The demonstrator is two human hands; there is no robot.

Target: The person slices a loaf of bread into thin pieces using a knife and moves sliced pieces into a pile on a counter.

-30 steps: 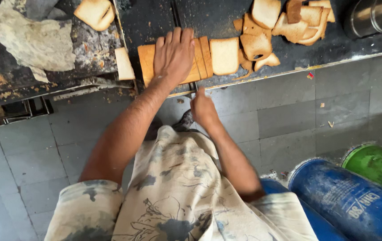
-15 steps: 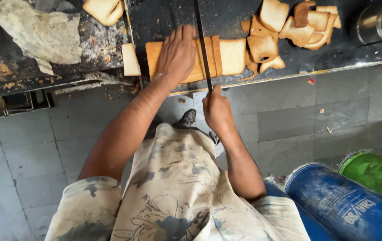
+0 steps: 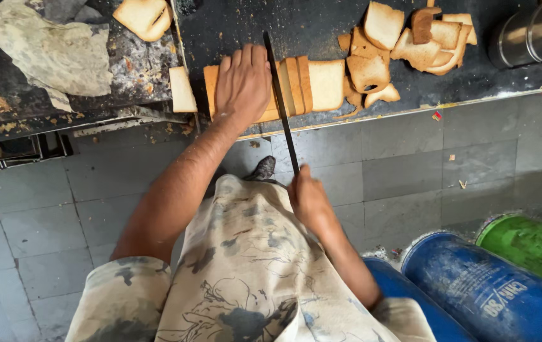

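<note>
Left hand [image 3: 242, 79] lay flat on the bread loaf [image 3: 296, 85] at the dark desk's [image 3: 322, 25] near edge, steadying it. Right hand [image 3: 309, 196] gripped the long knife [image 3: 280, 101], its blade resting across the slices for cutting.

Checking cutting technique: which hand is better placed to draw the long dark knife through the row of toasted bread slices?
Probably the right hand: it grips the long dark knife over the toasted bread slices; the left hand presses them flat.

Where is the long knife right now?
In the head view the long knife is near the middle, its handle in the right hand and its blade over the bread loaf on the black counter, just right of the left hand.
</note>
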